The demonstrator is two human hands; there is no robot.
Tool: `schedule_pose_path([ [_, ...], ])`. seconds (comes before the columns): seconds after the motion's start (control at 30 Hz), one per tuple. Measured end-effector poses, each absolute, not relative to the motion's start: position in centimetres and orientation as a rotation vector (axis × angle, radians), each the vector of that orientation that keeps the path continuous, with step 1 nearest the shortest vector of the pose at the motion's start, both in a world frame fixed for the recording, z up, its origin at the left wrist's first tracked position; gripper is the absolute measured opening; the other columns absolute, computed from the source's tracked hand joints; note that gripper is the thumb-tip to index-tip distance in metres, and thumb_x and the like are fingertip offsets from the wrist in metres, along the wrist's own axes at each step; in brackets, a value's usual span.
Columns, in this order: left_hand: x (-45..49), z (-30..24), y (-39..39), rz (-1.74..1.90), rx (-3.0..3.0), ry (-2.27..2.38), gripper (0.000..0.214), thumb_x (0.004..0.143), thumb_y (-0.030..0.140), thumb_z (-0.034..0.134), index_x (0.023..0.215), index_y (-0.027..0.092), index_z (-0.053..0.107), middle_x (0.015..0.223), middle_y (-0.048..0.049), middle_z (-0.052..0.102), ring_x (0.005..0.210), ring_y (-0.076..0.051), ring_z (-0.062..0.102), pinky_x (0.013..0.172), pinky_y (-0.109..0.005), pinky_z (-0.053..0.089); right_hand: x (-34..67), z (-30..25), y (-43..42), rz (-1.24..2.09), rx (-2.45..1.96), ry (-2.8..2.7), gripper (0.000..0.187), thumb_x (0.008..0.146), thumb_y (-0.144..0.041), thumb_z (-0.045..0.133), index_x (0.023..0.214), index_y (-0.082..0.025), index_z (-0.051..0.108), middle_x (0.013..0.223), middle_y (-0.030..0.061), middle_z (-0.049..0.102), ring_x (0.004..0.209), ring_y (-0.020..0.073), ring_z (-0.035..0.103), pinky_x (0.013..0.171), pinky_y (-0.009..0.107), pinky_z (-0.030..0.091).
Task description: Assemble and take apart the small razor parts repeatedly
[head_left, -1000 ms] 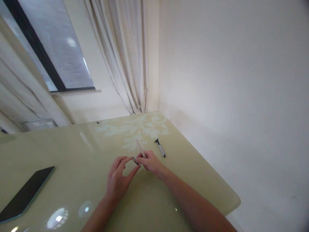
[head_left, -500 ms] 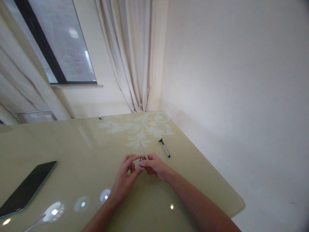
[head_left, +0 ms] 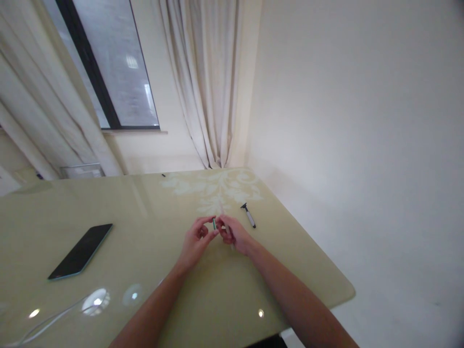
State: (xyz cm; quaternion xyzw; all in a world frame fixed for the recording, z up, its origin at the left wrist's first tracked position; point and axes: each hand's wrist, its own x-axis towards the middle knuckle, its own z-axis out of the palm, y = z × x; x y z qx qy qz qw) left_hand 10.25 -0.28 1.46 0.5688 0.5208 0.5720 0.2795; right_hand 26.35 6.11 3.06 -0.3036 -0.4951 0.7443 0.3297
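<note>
Between the thumb and index finger of my left hand (head_left: 195,241) is a small dark-and-green bar (head_left: 214,224), much like a razor blade cartridge, held on edge. My right hand (head_left: 234,234) is closed around a thin pale stick (head_left: 228,229), whose lower end shows below the fingers. The right fingertips meet or nearly meet the small bar; contact cannot be made out. A razor (head_left: 249,216) with a grey handle and black head lies on the table just beyond my right hand.
On the left of the glossy table (head_left: 137,251) lies a dark tablet (head_left: 81,251). A white cable (head_left: 54,316) runs at the front left. A tiny dark piece (head_left: 163,175) sits near the back edge. Curtains (head_left: 203,72) and a wall stand behind.
The view has shifted left and both hands appear slightly higher. The stick has turned in my right hand and now points down past the fingers. The small bar shows more plainly in my left fingers.
</note>
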Motion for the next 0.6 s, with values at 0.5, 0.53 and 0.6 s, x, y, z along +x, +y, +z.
schedule_pose_path([
  [0.5, 8.6, 2.1, -0.5, 1.609, 1.404, 1.403, 0.049, 0.074, 0.049, 0.081, 0.114, 0.02, 0.078, 0.099, -0.0022, 0.065, 0.064, -0.01, 0.047, 0.061, -0.025, 0.042, 27.6, 2.5, 5.6, 1.033, -0.797, -2.15, 0.072, 0.107, -0.064, 0.028, 0.077, -0.016, 0.072, 0.062, -0.0019, 0.046, 0.062, 0.014, 0.046, 0.065, 0.027, 0.034],
  [0.53, 8.6, 2.0, -0.5, 1.606, 1.379, 1.388, 0.052, 0.075, 0.05, 0.08, 0.117, 0.02, 0.078, 0.093, -0.0009, 0.064, 0.064, -0.01, 0.047, 0.062, -0.025, 0.041, 27.7, 2.5, 5.5, 1.032, -0.783, -2.18, 0.072, 0.107, -0.064, 0.028, 0.076, -0.016, 0.071, 0.063, -0.0013, 0.047, 0.064, 0.0144, 0.047, 0.066, 0.027, 0.034],
  [0.6, 8.3, 1.7, -0.4, 1.592, 1.335, 1.357, 0.059, 0.075, 0.054, 0.08, 0.123, 0.018, 0.076, 0.077, 0.0027, 0.059, 0.064, -0.011, 0.046, 0.063, -0.024, 0.039, 27.7, 2.5, 5.5, 1.048, -0.754, -2.225, 0.071, 0.107, -0.065, 0.027, 0.073, -0.016, 0.067, 0.063, -0.0008, 0.048, 0.065, 0.0149, 0.047, 0.065, 0.027, 0.035],
])
